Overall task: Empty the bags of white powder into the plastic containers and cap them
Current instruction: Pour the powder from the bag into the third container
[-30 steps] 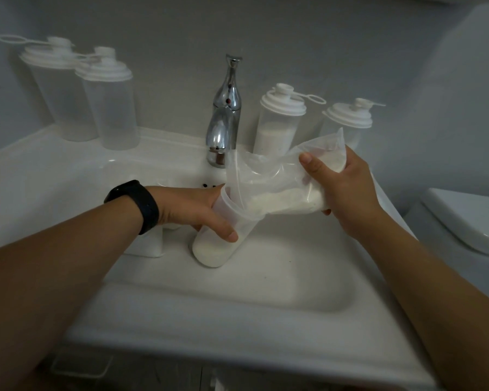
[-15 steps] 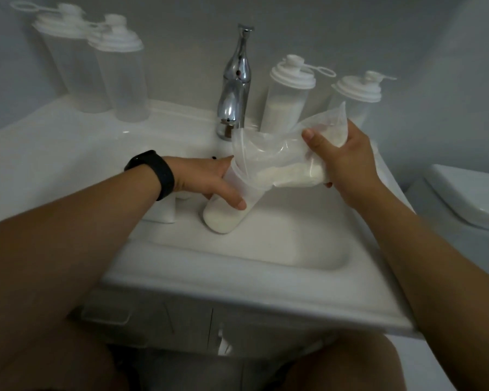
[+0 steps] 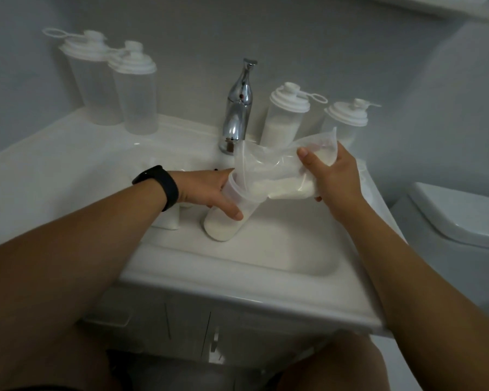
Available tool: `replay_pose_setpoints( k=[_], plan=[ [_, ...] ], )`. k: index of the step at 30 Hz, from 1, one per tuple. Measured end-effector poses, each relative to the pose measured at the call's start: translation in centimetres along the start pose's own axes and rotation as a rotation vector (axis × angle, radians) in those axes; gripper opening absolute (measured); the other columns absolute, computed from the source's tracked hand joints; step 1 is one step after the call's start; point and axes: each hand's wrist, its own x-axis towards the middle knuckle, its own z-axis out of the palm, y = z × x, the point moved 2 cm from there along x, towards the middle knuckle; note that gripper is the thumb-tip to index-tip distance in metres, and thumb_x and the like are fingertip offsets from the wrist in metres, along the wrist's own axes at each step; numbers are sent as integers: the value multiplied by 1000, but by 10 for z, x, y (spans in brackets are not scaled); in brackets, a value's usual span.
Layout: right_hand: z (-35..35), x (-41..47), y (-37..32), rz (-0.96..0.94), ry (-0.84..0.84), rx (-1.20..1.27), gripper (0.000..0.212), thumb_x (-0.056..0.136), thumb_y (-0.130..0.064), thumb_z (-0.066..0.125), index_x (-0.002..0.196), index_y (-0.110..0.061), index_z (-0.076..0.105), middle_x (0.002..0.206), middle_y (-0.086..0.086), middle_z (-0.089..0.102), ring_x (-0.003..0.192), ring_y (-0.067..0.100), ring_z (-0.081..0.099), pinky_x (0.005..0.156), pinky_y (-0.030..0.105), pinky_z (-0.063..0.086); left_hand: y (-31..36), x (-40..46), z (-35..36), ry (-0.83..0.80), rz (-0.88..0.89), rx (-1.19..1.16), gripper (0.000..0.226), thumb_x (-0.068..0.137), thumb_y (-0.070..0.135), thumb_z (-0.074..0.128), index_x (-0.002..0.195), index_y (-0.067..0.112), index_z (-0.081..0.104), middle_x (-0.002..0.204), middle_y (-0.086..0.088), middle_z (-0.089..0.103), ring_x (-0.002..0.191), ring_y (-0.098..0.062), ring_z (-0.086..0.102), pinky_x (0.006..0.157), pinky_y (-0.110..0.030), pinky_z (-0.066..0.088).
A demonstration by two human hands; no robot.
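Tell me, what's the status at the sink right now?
Left hand grips tilted container. Right hand holds bag, mouth in container. Powder left in bag. Nothing obstructing.

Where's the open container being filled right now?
In the head view it's at centre, tilted in the sink basin below the tap, held by the left hand, with the bag mouth in its opening.

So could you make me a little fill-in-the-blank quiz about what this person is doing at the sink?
1. The left hand holds an open container tilted over the ____.
2. The right hand grips a clear bag of white ____.
3. A black ____ sits on the left wrist.
4. Left of the faucet stand ____ capped containers without visible powder.

Missing words: sink; powder; band; two
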Motion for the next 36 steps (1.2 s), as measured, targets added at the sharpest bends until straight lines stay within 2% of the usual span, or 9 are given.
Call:
replay_pose_setpoints(
  k=[11,17,20,22,24,27,30,32,36],
  plan=[
    [0,2,1,0,15,4,20,89,-43,77,101,-31,67,87,-3,73,70,15,69,40,24,43,-8,7,-2,9,6,29,84,58,54,87,133,44,52,131,15,65,126,-10,59,111,-51,47],
    [-2,1,-1,-10,21,3,16,90,-42,76,99,-33,66,87,-4,73,71,14,70,40,25,44,-4,4,0,44,14,31,73,60,53,87,126,45,58,124,19,69,119,-10,63,108,-49,49],
    [-3,1,-1,-2,34,39,22,87,-46,77,102,-32,67,89,-3,74,73,15,71,41,26,46,-4,4,0,94,38,-23,68,59,51,90,120,47,60,120,21,70,116,-8,65,105,-47,53],
    [-5,3,1,15,50,65,30,83,-51,77,104,-30,68,90,-2,74,75,19,71,42,27,46,-1,5,1,119,65,-54,61,68,40,94,118,48,60,118,22,71,114,-4,65,103,-41,54],
    [-6,4,2,25,58,68,28,86,-49,77,104,-31,68,90,-3,74,77,21,71,42,27,46,1,6,2,149,91,-79,60,72,31,94,120,46,60,118,25,71,111,2,65,100,-28,53],
    [-5,5,5,21,65,51,19,89,-45,76,101,-34,66,89,-4,74,78,21,71,42,26,46,1,9,6,217,121,-65,67,71,33,94,127,41,58,119,25,70,110,8,64,93,-16,49],
    [-5,5,8,20,66,36,21,89,-48,75,102,-34,66,93,-2,74,80,22,72,43,26,47,1,12,9,248,138,-48,70,70,32,95,129,37,57,118,25,69,107,12,62,86,-7,46],
    [-4,6,8,29,72,37,19,89,-46,75,101,-34,66,92,-3,74,80,21,72,43,26,47,-1,14,8,250,128,-47,72,69,32,95,130,35,56,119,23,68,108,10,62,86,-8,47],
    [-2,6,13,63,64,44,20,91,-45,74,104,-32,65,92,-3,74,77,18,72,43,26,47,-6,16,6,209,96,-47,80,70,26,95,135,29,50,127,17,65,116,0,61,98,-24,50]
  ],
)
